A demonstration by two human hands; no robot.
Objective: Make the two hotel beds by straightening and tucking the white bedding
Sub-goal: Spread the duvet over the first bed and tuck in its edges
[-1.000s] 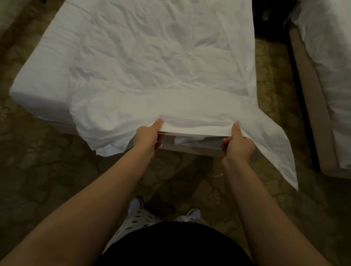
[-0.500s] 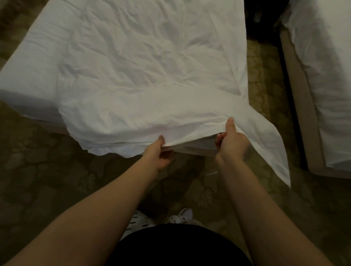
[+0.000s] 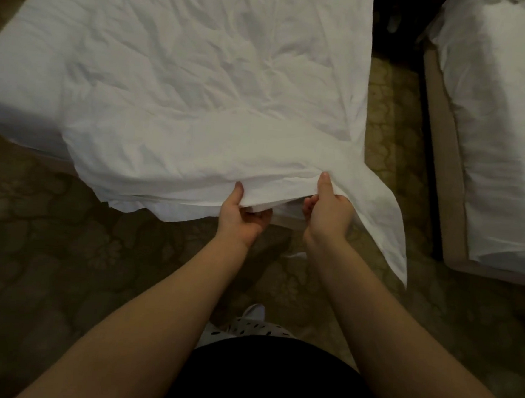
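Gripping the white sheet (image 3: 199, 107) hem: left hand (image 3: 241, 217), right hand (image 3: 329, 209), fingers apparently underneath.

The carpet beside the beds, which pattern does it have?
The carpet has an olive-brown floral pattern, seen in the head view.

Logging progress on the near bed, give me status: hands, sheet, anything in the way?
Left hand and right hand both gripping wrinkled white cotton sheet at foot edge. Sheet untucked, corner hanging loose. Nothing in the way.
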